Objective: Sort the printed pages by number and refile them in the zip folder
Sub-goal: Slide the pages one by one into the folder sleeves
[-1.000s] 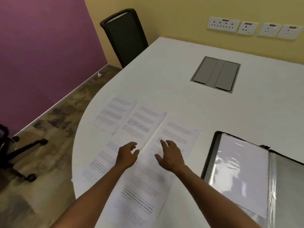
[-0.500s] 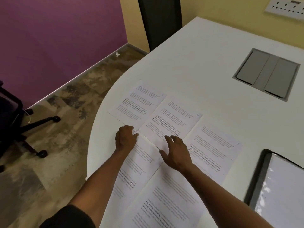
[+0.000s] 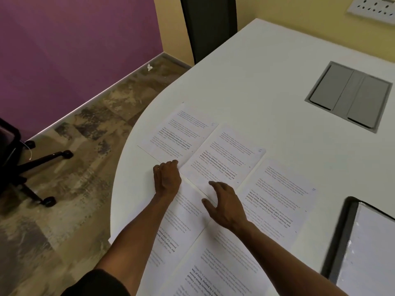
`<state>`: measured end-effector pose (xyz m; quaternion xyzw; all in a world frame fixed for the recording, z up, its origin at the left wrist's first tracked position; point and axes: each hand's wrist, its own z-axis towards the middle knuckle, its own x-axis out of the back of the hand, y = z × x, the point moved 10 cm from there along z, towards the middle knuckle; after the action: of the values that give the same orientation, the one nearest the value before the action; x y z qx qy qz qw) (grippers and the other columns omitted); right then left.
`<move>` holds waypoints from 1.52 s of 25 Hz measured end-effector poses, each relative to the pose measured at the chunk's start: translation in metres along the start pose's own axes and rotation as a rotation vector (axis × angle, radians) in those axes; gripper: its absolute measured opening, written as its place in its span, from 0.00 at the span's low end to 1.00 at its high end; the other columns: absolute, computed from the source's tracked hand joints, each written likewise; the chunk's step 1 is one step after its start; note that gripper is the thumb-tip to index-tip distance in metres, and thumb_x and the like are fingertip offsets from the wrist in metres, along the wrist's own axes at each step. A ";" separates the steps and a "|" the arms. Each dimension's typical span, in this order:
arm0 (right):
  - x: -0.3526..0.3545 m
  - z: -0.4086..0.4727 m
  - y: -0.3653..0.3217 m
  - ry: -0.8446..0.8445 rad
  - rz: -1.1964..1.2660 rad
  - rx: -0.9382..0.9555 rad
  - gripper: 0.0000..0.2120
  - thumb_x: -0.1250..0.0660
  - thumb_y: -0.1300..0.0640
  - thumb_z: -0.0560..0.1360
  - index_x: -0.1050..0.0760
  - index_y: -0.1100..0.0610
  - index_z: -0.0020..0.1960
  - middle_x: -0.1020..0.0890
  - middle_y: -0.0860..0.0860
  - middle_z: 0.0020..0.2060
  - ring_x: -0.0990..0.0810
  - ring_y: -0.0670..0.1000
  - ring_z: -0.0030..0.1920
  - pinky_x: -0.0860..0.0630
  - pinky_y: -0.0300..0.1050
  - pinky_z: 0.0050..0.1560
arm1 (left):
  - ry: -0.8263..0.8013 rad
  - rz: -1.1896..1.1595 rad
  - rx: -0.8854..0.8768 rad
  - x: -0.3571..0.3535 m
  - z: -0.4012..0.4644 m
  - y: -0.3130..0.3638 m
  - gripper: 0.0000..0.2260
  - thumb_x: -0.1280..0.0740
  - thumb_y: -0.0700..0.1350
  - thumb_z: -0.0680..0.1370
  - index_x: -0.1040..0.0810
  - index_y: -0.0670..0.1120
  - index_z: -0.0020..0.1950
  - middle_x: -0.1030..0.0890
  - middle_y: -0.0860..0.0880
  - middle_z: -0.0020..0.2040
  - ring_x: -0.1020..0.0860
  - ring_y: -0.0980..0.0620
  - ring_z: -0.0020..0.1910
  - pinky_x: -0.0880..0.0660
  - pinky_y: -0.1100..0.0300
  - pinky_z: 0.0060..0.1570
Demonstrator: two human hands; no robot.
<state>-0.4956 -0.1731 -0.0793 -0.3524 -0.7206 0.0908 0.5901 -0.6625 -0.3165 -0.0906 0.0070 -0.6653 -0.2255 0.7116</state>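
Closest in, two printed sheets run under both forearms: the near-left page (image 3: 171,229) under the left arm and the near-right page (image 3: 222,270) under the right. The left hand (image 3: 167,178) sits knuckles-up with fingers curled down at the top corner of that near-left page, looks like it's pinching or dragging the edge, though I can't tell for sure that it has a grip. The right hand (image 3: 224,205) is spread and relaxed, fingertips touching down where the sheets meet, holding nothing. These are single sheets: featherlight, floppy, and slidey on the smooth white table (image 3: 245,77), so I'd say press flat and slide, or lift by a corner or an edge. Just beyond the fingers lie page 5 (image 3: 181,133) and page 6 (image 3: 226,159), and page 7 (image 3: 277,199) is right of the right hand. The zip folder (image 3: 363,248) lies open further right, well apart. Past everything there's a grey cable hatch (image 3: 348,96) and a dark chair (image 3: 210,26); nothing blocks the way.
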 end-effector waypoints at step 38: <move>0.096 -0.370 0.267 0.522 1.242 -0.572 0.13 0.33 0.62 0.80 0.22 0.54 0.63 0.13 0.54 0.51 0.14 0.56 0.52 0.20 0.60 0.58 | -0.537 -0.957 0.307 0.027 -0.363 0.220 0.26 0.24 0.39 0.73 0.26 0.59 0.66 0.19 0.49 0.58 0.21 0.49 0.57 0.20 0.43 0.54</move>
<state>-0.0556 -0.0232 -0.0432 -0.8466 -0.2194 0.1299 0.4672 -0.2491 -0.2335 -0.0381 0.3533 -0.7709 -0.4173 0.3267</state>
